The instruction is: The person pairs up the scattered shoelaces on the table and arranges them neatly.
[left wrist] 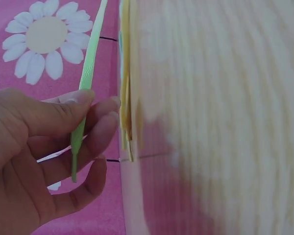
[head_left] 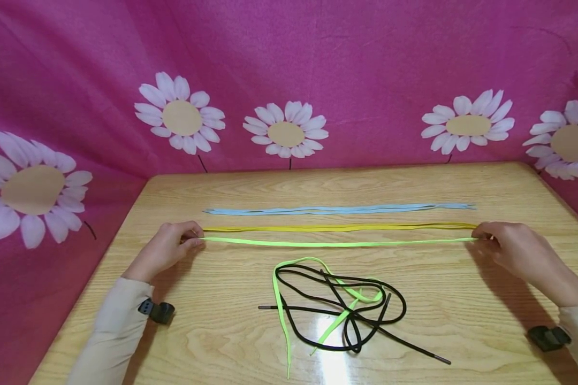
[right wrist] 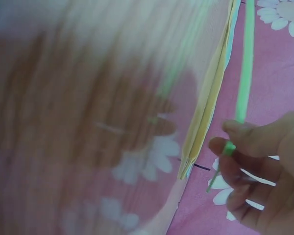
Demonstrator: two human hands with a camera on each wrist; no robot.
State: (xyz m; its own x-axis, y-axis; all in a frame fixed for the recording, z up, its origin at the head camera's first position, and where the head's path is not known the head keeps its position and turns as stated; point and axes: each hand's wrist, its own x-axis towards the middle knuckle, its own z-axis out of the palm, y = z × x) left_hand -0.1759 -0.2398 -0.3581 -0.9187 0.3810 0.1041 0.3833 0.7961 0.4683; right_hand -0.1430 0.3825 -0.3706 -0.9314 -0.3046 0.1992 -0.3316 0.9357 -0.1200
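A neon green shoelace (head_left: 318, 245) stretches across the table between both hands, sagging slightly in the middle. My left hand (head_left: 170, 247) pinches one end between thumb and fingers; in the left wrist view the tip of the green shoelace (left wrist: 76, 142) hangs below the thumb. At the other end my right hand (head_left: 515, 251) pinches it too, with the narrow tip poking out under the fingers in the right wrist view. Just behind lies a yellow shoelace (head_left: 337, 228), laid lengthwise in strands. Farther back is a light blue shoelace (head_left: 337, 210), laid out the same way.
Nearer the front, a black round shoelace (head_left: 313, 346) lies in loose loops, tangled with another neon green shoelace (head_left: 280, 315). The wooden table (head_left: 212, 342) meets a pink cloth (head_left: 366, 64) with daisies at its back and sides. A dark strap device sits at each wrist.
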